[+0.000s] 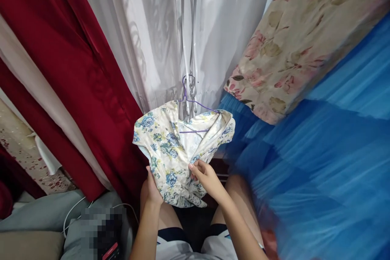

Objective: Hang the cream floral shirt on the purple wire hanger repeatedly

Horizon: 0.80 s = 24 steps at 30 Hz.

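A cream blouse (166, 142) with blue and yellow flowers hangs on a thin purple hanger (199, 103) in front of me, above my lap. Its V neckline gapes, so the pale inside and the hanger's lower bar show. My left hand (154, 189) grips the blouse's left side near the hem, thumb along the edge and fingers hidden behind the cloth. At the bottom of the neckline, my right hand (205, 176) pinches the front fabric between thumb and fingers. The hem is bunched beneath the hands.
White sheer curtains (158, 28) with long ribbons hang behind. Red drapes (100, 85) are at left, a floral cloth (289, 48) and blue tulle (329, 162) at right. A partly blurred phone (111, 235) and a white cable (68, 217) lie on grey cushions (39, 211) at lower left.
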Tool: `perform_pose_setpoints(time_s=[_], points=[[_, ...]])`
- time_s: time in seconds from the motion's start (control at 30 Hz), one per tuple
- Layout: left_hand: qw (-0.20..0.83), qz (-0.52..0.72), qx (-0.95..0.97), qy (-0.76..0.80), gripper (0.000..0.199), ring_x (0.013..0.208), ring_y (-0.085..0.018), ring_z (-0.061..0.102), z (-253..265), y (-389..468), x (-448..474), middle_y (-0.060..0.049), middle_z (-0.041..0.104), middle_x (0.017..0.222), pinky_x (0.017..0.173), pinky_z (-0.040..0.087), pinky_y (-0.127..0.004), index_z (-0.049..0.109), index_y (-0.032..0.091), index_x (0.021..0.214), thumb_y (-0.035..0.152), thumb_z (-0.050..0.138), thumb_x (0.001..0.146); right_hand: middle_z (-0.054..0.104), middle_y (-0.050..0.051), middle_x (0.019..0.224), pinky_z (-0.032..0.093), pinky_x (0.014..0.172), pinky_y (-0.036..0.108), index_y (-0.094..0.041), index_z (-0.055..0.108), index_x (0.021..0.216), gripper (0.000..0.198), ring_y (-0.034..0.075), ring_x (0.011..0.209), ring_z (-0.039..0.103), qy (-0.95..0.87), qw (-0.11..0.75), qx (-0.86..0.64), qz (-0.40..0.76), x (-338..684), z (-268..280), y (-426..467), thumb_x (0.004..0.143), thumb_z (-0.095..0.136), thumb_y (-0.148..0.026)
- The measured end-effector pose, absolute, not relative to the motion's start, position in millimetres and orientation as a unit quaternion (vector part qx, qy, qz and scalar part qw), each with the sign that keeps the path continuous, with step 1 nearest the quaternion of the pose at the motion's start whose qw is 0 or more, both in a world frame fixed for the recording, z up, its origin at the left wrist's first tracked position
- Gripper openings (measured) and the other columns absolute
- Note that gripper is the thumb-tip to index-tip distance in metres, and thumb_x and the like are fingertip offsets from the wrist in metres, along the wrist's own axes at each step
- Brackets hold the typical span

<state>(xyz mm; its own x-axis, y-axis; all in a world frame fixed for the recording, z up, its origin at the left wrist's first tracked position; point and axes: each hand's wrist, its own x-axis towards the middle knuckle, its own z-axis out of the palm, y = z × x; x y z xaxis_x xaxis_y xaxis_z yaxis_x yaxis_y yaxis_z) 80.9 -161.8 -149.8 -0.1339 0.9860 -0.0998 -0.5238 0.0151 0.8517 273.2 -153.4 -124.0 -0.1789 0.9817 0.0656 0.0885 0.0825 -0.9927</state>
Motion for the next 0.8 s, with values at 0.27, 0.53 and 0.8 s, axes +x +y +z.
perform_pose_setpoints(time_s=[0.27, 0.53, 0.8], points=[[0.627, 0.598, 0.321, 0.382, 0.056, 0.127, -0.027, 0.056, -155, -174, 104, -0.01, 0.064, 0.13, 0.112, 0.039, -0.041, 0.063, 0.019, 0.126, 0.027, 0.079, 0.073, 0.066, 0.002, 0.057, 0.039, 0.059, 0.027, -0.021, 0.052, 0.067, 0.029, 0.018, 0.056, 0.06, -0.628, 0.398, -0.591, 0.313, 267, -120, -153, 0.091, 0.048, -0.037], [0.563, 0.639, 0.288, 0.437, 0.054, 0.116, -0.028, 0.062, -168, -159, 119, -0.01, 0.067, 0.121, 0.1, 0.048, -0.042, 0.058, 0.024, 0.126, 0.027, 0.076, 0.076, 0.066, 0.002, 0.053, 0.036, 0.054, 0.026, -0.021, 0.051, 0.059, 0.025, 0.017, 0.052, 0.06, -0.611, 0.369, -0.639, 0.287, 287, -113, -168, 0.083, 0.051, -0.028], [0.109, 0.693, 0.507, 0.502, 0.046, 0.118, -0.025, 0.054, -180, -174, 122, -0.013, 0.054, 0.126, 0.099, 0.044, -0.039, 0.05, 0.02, 0.122, 0.024, 0.069, 0.081, 0.06, 0.001, 0.046, 0.035, 0.046, 0.024, -0.02, 0.051, 0.06, 0.027, 0.013, 0.04, 0.048, -0.55, 0.422, -0.564, 0.45, 279, -126, -173, 0.084, 0.053, -0.032]])
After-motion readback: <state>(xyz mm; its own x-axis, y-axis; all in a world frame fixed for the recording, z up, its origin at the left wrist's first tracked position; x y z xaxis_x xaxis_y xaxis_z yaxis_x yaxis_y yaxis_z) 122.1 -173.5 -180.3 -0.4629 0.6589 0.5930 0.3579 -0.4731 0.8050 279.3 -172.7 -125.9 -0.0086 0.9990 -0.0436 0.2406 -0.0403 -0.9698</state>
